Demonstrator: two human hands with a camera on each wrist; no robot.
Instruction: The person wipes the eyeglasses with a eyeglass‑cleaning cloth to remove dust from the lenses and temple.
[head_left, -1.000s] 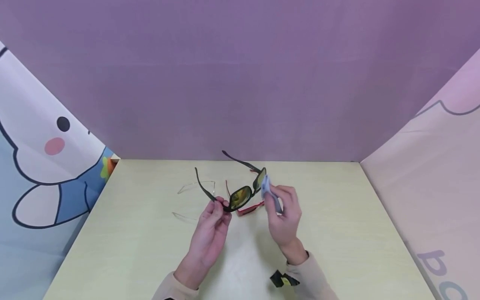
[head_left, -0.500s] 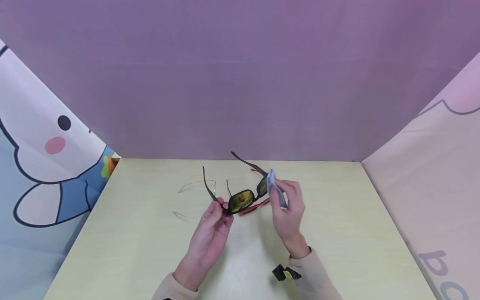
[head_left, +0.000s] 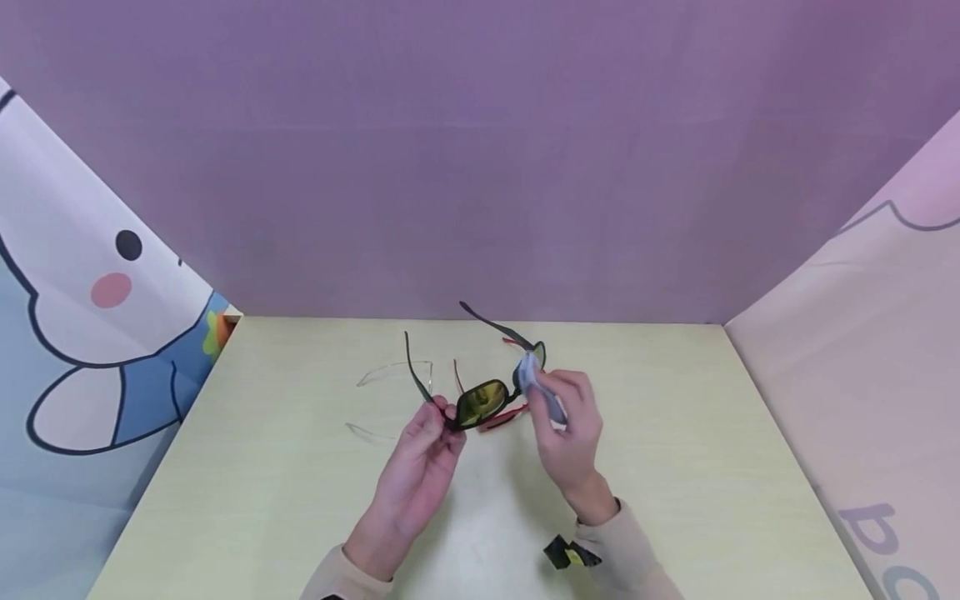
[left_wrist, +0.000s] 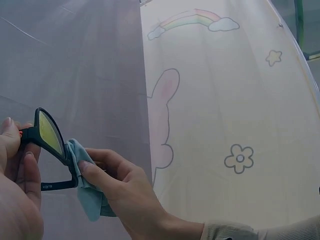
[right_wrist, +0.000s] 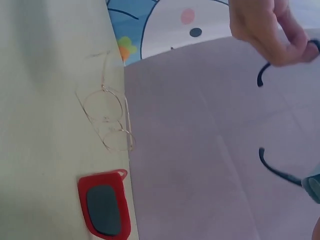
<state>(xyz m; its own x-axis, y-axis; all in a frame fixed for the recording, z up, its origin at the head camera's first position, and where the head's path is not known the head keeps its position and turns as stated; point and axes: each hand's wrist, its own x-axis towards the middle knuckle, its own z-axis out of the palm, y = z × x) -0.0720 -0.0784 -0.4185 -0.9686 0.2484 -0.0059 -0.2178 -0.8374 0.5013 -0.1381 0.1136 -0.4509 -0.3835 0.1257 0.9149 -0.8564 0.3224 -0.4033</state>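
"What's different about the right hand [head_left: 568,427] since half a second ago?"
"In the head view it sits lower and a little further left, and the blue cloth [head_left: 529,371] it pinches shifts along, in toward the middle of the black sunglasses [head_left: 482,403]."
"So the lens there looks different?"
"Yes, its outer edge [head_left: 541,353] now peeks out past the cloth, and less of its inner part shows. The red glasses [head_left: 501,420] are covered further too."
"And against a second ago?"
"Both temple tips of the sunglasses sit further right."
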